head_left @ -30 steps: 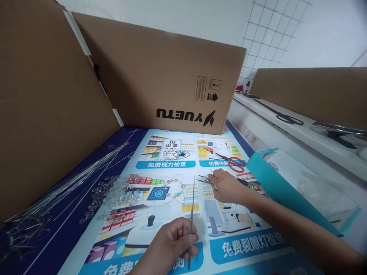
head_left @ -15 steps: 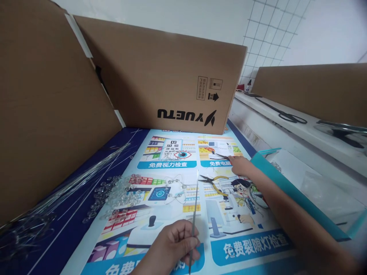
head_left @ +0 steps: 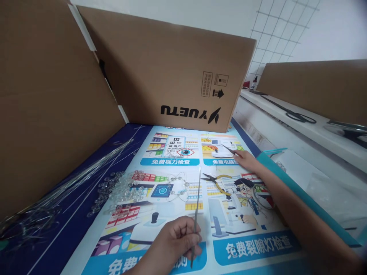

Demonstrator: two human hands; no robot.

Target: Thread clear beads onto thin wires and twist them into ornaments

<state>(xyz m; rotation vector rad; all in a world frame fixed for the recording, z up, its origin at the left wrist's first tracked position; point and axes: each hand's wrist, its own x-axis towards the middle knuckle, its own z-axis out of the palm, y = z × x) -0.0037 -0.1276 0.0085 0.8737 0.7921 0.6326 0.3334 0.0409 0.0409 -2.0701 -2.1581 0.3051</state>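
My left hand (head_left: 182, 238) is closed around a few thin, straight metal wires (head_left: 198, 194), which stand nearly upright in its pinch. Farther out on the right, my right hand (head_left: 246, 160) is closed on a slim dark pointed tool (head_left: 228, 148); its kind is unclear because the fingers cover most of it. Between the hands lie yellow-handled pliers (head_left: 219, 183), jaws toward the left. Beside the wires, a loop of wire strung with clear beads (head_left: 178, 186) rests on the printed sheet. Another faint beaded wire (head_left: 173, 153) lies farther back.
Loose clear beads (head_left: 120, 191) are heaped at left, beside a bundle of long wires (head_left: 94, 173). Cardboard panels (head_left: 160, 68) wall the far and left sides. A teal box (head_left: 304, 198) stands at right, under my right forearm. Scissors (head_left: 298, 116) lie on the white ledge.
My right hand has shifted slightly, with the dark tool now tilted more steeply. My left hand keeps hold of the wires. The whole view has moved a little.
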